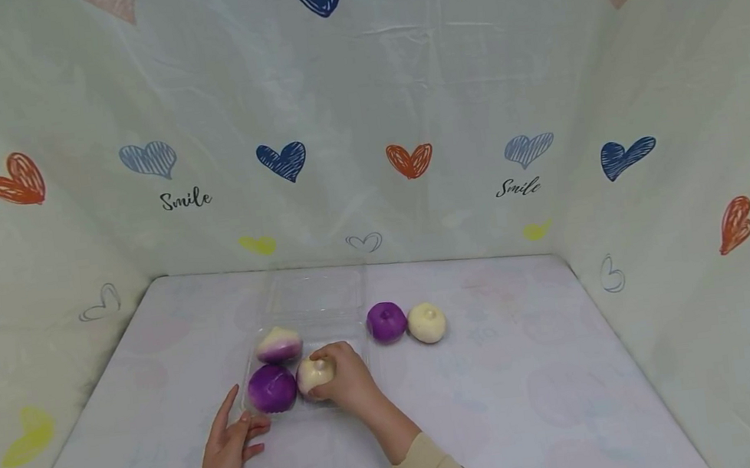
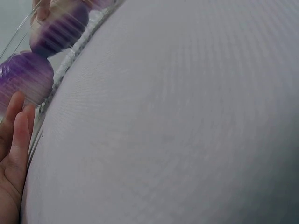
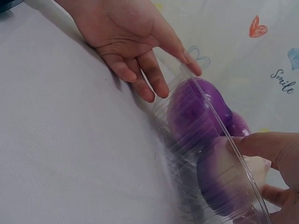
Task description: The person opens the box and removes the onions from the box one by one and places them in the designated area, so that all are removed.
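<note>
Tabletop (image 1: 540, 400) with five onions (image 1: 387, 322), three in one clear container (image 1: 315, 291), right hand (image 1: 350, 382)'s pinch on one, left hand (image 1: 228, 444) spread.

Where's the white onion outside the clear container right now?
Head view: the white onion sits on the table, to the right of the clear container, immediately right of the loose purple onion.

Heart-printed sheeting (image 1: 448, 86) encloses this booth's table (image 1: 517, 387).
</note>
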The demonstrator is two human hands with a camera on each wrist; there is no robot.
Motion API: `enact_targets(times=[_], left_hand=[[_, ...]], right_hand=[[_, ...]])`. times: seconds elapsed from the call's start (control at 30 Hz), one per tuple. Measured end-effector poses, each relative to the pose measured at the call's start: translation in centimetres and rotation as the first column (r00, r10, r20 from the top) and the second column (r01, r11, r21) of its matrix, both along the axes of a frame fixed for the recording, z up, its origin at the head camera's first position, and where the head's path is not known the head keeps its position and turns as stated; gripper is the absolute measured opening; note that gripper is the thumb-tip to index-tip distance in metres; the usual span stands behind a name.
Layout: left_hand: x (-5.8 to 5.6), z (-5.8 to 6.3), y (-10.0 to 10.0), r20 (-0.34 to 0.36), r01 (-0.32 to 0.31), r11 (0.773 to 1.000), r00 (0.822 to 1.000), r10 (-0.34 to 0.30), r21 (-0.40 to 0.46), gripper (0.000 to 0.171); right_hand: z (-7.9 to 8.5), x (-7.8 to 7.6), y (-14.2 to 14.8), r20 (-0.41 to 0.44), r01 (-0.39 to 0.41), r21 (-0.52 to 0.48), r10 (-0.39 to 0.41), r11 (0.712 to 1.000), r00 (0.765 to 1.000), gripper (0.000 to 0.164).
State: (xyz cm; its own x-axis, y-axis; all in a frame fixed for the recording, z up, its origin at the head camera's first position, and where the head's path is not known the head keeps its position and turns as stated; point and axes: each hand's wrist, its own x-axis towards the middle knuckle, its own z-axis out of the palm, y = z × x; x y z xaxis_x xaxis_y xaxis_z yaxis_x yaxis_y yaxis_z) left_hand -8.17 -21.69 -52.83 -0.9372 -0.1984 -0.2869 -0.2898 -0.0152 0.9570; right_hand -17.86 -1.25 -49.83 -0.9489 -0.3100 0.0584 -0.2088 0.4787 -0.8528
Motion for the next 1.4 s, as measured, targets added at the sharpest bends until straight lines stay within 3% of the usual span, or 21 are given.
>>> enact_targets(times=[0.37, 0.57, 0.73, 1.03, 1.4], left_hand=[[0.0, 0.0, 0.0, 0.023, -0.001, 1.000, 1.000, 0.001, -0.008, 0.062], [0.1, 0.1, 0.1, -0.006, -0.007, 1.000, 1.000, 0.007, -0.003, 0.065], [0.2, 0.0, 0.1, -0.032, -0.006, 1.000, 0.999, 0.005, -0.002, 0.066], [0.3, -0.2, 0.0, -0.015, 0.006, 1.000, 1.000, -0.006, 0.004, 0.066], [0.3, -0.3, 0.0, -0.040, 0.005, 1.000, 0.999, -0.005, 0.000, 0.066]], right_hand=[[0.7, 0.1, 0.7, -0.004, -0.008, -0.110, 0.008, 0.994, 1.000, 0.048], [1.6, 0.0, 1.6, 0.022, 0.014, -0.200, -0.010, 0.980, 1.000, 0.050], [2.2, -0.1, 2.5, 0.020, 0.029, -0.210, -0.026, 0.977, 0.999, 0.050], [3.3, -0.3, 4.4, 0.003, 0.057, -0.242, -0.058, 0.969, 0.998, 0.049], [4.4, -0.6, 7.3, -0.066, 0.106, -0.303, -0.132, 0.947, 0.989, 0.050]])
